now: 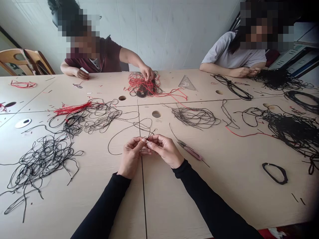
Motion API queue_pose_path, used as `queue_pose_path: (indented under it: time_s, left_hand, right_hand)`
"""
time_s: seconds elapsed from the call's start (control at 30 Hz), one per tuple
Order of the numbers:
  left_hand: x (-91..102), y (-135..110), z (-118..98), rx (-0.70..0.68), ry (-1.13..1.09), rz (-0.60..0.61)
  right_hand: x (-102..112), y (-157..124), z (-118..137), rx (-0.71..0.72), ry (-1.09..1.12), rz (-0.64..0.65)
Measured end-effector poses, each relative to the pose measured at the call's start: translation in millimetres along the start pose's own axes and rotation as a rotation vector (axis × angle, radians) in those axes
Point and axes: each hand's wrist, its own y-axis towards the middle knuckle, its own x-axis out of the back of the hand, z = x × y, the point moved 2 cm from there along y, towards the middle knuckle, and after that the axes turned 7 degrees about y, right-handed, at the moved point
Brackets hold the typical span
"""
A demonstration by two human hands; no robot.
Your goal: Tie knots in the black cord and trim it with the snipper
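Over the table's middle seam, my left hand (132,153) and my right hand (166,148) meet at the fingertips. Both pinch a thin black cord (111,138), whose loops spread across the table just beyond them. The exact spot where the fingers grip it is partly covered by the thumbs. To the right of my right hand lies a pair of thread snips (190,151) with a pinkish handle, its blades pointing up and left. A bundle of loose black cords (196,117) rests farther out on the right.
Tangled black cords (47,159) cover the left side, with red cords (74,108) behind. More black cord (294,129) piles at right, near a black loop (275,173). Across the table, one person's hand (147,72) touches red cords; another person sits right. A triangular ruler (187,83) lies between.
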Motion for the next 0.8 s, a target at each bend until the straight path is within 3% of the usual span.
queue_pose_path:
  time_s: [0.5, 0.8]
  left_hand:
    - [1.4, 0.6, -1.9, -0.006, -0.004, -0.064]
    - [2.8, 1.0, -3.7, 0.058, 0.011, 0.003]
  right_hand:
    - [1.9, -2.1, 6.8, 0.091, -0.238, -0.029]
    - [-0.5, -2.7, 8.0, 0.164, -0.270, -0.034]
